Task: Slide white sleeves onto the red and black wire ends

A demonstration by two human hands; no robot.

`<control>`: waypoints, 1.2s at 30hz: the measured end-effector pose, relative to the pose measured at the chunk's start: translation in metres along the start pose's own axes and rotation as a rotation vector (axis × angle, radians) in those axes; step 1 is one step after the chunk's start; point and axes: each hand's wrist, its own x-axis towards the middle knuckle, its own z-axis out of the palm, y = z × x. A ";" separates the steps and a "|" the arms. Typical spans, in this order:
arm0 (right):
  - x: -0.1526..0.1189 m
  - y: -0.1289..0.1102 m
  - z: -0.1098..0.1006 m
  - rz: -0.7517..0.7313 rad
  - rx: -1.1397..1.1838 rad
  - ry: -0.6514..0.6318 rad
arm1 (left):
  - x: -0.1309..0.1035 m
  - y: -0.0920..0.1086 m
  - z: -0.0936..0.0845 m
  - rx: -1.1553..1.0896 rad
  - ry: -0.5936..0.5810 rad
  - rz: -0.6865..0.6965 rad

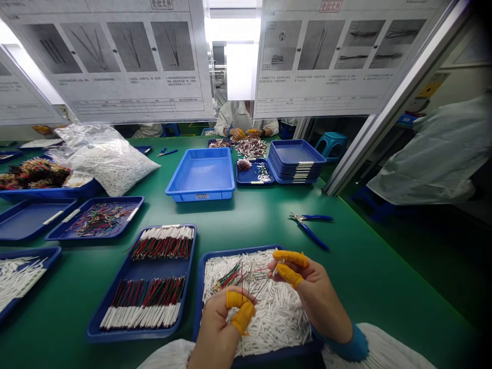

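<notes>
Yellow finger covers are on the fingertips of both hands. My left hand [234, 313] is closed in a pinch on a few thin wires [249, 283], red and dark, that fan upward. One dark wire slants toward my right hand [305, 282], whose thumb and fingers pinch what looks like a small white tube at its end, mostly hidden. Both hands are over a blue tray [199, 287] heaped with white tubes [279, 312]. Among the tubes lies a loose bundle of red, green and dark wires [229, 277].
Left of the hands, a blue tray [148, 267] holds two rows of white-sleeved wires. Blue-handled cutters [309, 225] lie at right. Beyond are a blue bin [202, 174], stacked trays [295, 161] and a bag of white pieces [111, 164]. A co-worker [246, 120] sits opposite, below hanging instruction sheets [319, 87].
</notes>
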 end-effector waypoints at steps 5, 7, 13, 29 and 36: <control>-0.001 -0.001 0.001 -0.002 -0.016 0.001 | 0.000 0.001 0.001 0.002 0.005 0.008; -0.001 -0.001 0.001 -0.005 -0.005 0.002 | 0.001 0.000 0.001 0.007 0.007 0.012; 0.000 0.001 0.001 -0.004 0.047 0.004 | 0.001 -0.001 0.001 0.015 0.007 0.012; -0.003 -0.003 0.004 -0.050 0.051 0.028 | 0.000 -0.002 -0.001 0.026 -0.005 -0.016; -0.003 0.001 0.003 -0.050 0.068 0.005 | 0.000 -0.006 -0.001 0.001 -0.031 0.008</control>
